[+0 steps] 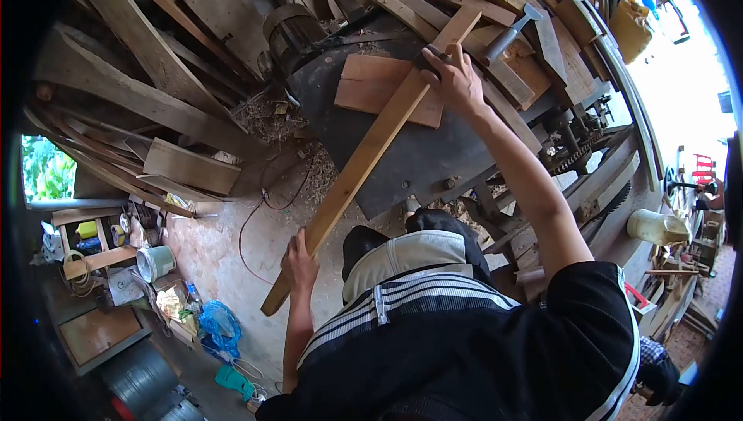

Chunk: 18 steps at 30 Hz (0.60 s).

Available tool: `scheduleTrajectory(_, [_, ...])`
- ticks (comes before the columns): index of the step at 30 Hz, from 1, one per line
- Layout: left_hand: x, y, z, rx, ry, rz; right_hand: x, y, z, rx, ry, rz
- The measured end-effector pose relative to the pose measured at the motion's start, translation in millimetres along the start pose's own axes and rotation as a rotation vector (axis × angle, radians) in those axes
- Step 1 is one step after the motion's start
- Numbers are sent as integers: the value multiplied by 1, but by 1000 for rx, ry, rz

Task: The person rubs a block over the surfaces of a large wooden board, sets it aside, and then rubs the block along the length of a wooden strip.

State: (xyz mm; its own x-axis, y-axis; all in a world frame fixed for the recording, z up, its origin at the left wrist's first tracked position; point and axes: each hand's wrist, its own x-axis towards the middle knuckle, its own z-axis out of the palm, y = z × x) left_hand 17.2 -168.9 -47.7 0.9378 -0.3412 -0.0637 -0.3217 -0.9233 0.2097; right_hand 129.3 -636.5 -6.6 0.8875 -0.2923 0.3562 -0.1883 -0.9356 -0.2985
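A long, narrow wooden board (368, 154) slants across in front of me, its near end past the table's edge. My left hand (299, 264) is closed around its lower part. Towards the far end, my right hand (458, 80) has its fingers wrapped over the board. A small dark object (431, 63) shows under those fingers; its kind cannot be made out. Beneath the board, a short, wide reddish plank (371, 84) lies on the dark metal tabletop (441, 154). Beyond my right hand, a hammer (511, 36) rests on wood pieces.
Timber offcuts (526, 80) are heaped along the table's far right side. A motor-like machine part (294, 30) stands at its far left, near long boards (139, 96). On the floor sit a bucket (155, 263) and a blue plastic bag (220, 330). A toothed saw blade (617, 203) is at right.
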Motion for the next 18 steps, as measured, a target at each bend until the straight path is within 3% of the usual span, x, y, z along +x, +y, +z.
scheduleTrajectory(1, [-6,-7,-3,24,3,-17,-6,-11,4,38,-18,38])
scheduleTrajectory(2, [-12,-14,-5,19,7,-18,-17,-22,9,-180,52,-206])
scheduleTrajectory(3, [-18,-22,-8,30,25,-31,-34,-34,29,-227,-35,-286])
scheduleTrajectory(4, [-26,-30,-9,43,43,-47,-51,-63,15,157,-71,-166])
scheduleTrajectory(6, [-47,-51,-13,63,36,-72,-71,-90,6,298,-155,-336])
scheduleTrajectory(8, [-60,-65,-16,90,22,-96,-58,-72,31,281,-117,-391])
scheduleTrajectory(10, [-72,-67,-23,159,-7,-127,-12,-27,53,-96,-122,-283])
scheduleTrajectory(12, [-74,-69,-23,159,6,-145,24,10,31,-222,124,-348])
scheduleTrajectory(13, [-73,-73,-20,166,19,-132,26,6,33,-221,127,-351])
scheduleTrajectory(15, [-67,-76,-21,165,31,-111,23,-6,40,9,153,7])
scheduleTrajectory(18, [-65,-74,-25,179,-6,-160,-38,-57,42,193,12,-187])
